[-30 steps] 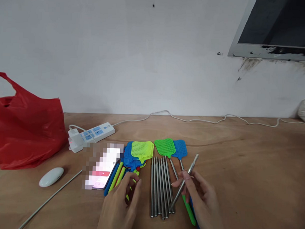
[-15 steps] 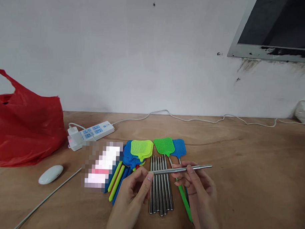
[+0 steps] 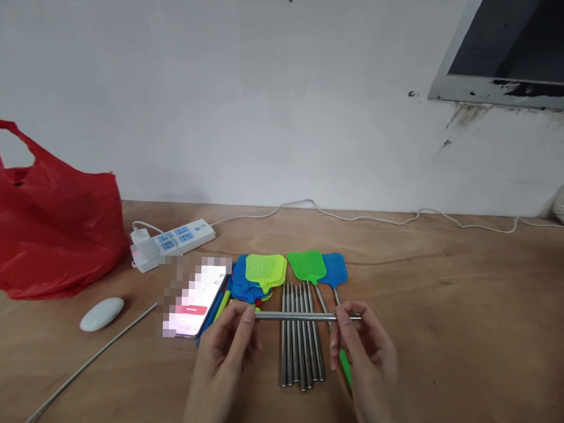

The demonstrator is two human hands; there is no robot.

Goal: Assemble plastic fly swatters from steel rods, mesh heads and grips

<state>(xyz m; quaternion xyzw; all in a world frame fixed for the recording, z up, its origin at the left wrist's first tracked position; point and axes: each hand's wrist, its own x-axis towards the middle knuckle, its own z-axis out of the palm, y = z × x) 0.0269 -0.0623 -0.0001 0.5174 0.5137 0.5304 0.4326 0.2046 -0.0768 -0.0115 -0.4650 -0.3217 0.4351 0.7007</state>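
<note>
A shiny telescopic metal rod lies level between my hands. My left hand pinches its left end, and my right hand pinches it near the thinner right end. Beneath it, several similar metal rods lie side by side on the table. Just behind them are a green fly swatter head and a blue swatter head; a green handle shows partly behind my right hand. Left of the rods, yellow swatter heads overlap blue ones. My left hand hides most of their handles.
A lit phone, partly pixelated, lies left of the swatters. Farther left are a white mouse, a power strip with a plugged-in charger, and a red plastic bag. A white cable runs along the wall on the wooden table.
The rod has gone from slightly tilted to level. My left hand has shifted left along with the rod's left end, and my right hand now grips close to its thin end.
</note>
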